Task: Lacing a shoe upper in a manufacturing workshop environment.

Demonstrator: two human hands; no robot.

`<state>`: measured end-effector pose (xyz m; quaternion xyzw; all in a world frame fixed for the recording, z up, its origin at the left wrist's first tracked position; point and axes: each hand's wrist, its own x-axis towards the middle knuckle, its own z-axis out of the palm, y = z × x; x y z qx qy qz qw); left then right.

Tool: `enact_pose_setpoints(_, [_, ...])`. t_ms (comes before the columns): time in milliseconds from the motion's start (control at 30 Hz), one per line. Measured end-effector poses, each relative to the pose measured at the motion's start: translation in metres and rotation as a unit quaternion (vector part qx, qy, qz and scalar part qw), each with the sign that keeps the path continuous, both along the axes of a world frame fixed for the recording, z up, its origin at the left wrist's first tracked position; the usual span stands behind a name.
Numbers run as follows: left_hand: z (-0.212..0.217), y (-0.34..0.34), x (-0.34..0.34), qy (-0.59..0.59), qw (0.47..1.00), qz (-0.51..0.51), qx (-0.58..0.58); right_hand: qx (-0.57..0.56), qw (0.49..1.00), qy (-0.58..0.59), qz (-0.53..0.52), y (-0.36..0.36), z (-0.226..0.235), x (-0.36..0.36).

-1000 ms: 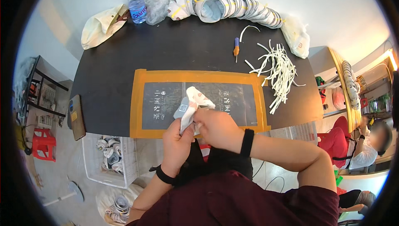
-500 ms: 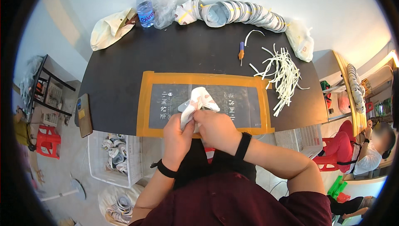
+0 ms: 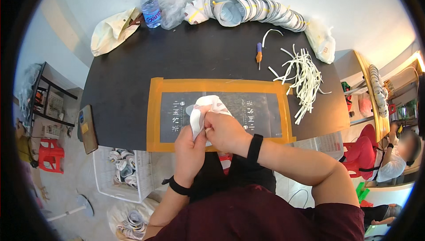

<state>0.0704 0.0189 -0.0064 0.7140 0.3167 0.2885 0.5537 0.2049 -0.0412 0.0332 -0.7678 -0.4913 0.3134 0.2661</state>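
Observation:
Above the near part of a taped plastic sheet, I hold a white cloth piece [image 3: 214,103] with brownish-pink patches and a grey inner side. My left hand [image 3: 189,150] pinches its hanging edge between thumb and fingers. From the right, my right hand [image 3: 225,130] is closed on the same piece, with the fingers curled in at a fold. The fingertips are partly hidden, and so is the underside of the cloth. Beneath lies the clear sheet [image 3: 261,103] with white print, framed in orange-brown tape [image 3: 155,112] on the dark table [image 3: 119,81].
White elastic-like strips [image 3: 305,81] lie in a heap at right, near a small orange-and-purple screwdriver-like tool [image 3: 259,55]. Nested cloth pieces [image 3: 274,14] line the back beside a water bottle [image 3: 151,8]. A phone [image 3: 87,128] sits at the left edge, above a white crate [image 3: 141,179].
The cloth's folds have shifted, and its upper part now lies broader over my right hand. My right fingers have curled further in at the fold. The whole view has moved slightly.

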Motion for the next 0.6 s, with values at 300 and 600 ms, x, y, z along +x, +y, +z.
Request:
enact_pose_setpoints(300, [-0.009, 0.005, -0.002, -0.003, 1.000, -0.009, 0.009, 0.044, 0.992, -0.119, 0.007, -0.020, 0.004, -0.007])
enact_pose_setpoints(600, [0.019, -0.004, -0.015, -0.184, 0.916, -0.077, -0.347, 0.195, 0.978, 0.020, -0.072, -0.091, 0.028, -0.005])
